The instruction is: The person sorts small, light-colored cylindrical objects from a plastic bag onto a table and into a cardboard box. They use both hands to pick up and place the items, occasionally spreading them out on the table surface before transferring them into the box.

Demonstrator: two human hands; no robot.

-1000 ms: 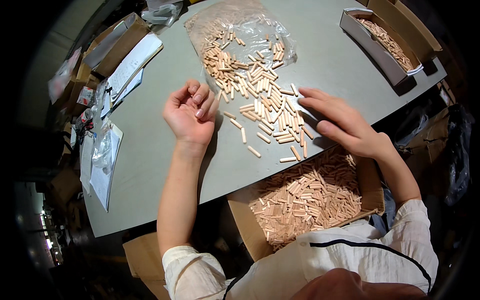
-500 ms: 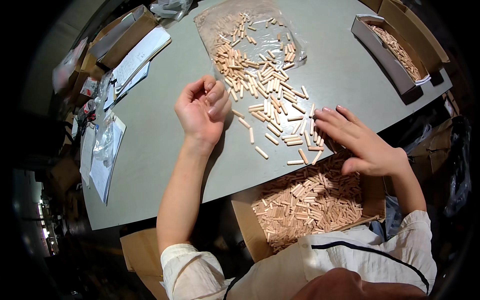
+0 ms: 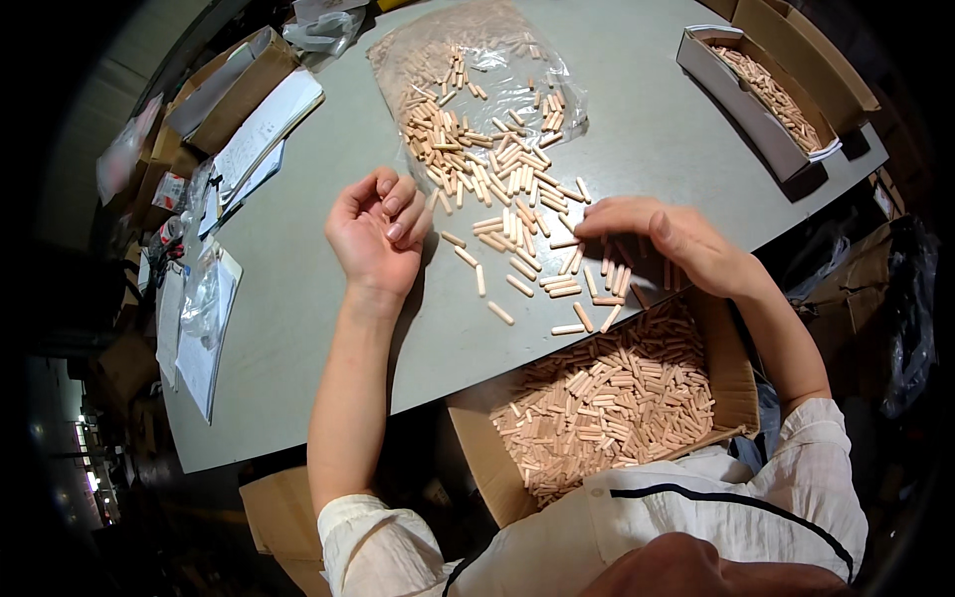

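Right hand (image 3: 684, 241) shifted, carton (image 3: 487, 458) holding dowels (image 3: 609, 410)

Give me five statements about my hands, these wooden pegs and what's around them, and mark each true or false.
1. Your left hand is left of most loose pegs. True.
2. That hand is turned palm down. False: it is palm up.
3. The open cardboard box below the table's edge holds more pegs. True.
4. A clear plastic bag lies on the table. True.
5. Your right hand is beyond the bag. False: it's nearer you, by the loose pegs.
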